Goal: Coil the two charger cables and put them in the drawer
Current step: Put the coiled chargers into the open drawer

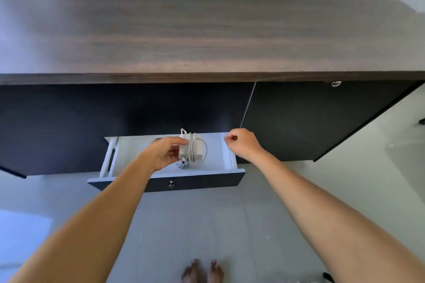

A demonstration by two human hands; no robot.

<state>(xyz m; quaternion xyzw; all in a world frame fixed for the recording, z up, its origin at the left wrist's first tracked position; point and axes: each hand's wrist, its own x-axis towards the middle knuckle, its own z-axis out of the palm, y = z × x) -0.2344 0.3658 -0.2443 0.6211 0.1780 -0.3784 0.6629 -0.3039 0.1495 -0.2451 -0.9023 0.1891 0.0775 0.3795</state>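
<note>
Your left hand (pixel 164 153) gripping a coiled white charger (pixel 192 148) over the open drawer (pixel 220 151), your right hand (pixel 243 142) curled at its three o'clock edge

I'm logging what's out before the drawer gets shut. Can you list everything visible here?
charger: one, white, cable coiled around it, held over the open drawer by the left hand
drawer: one, white inside with a dark front, pulled open below the desk
keyhole lock: one, silver, centre of the drawer front
desk top: one, dark wood grain, above the drawer
cabinet door: one, dark, right of the drawer, with a silver lock near its top
floor: pale grey, under the desk
hands: left hand grips the charger; right hand curled over the drawer's right side, holding nothing
feet: two, bare, at the bottom edge
</note>
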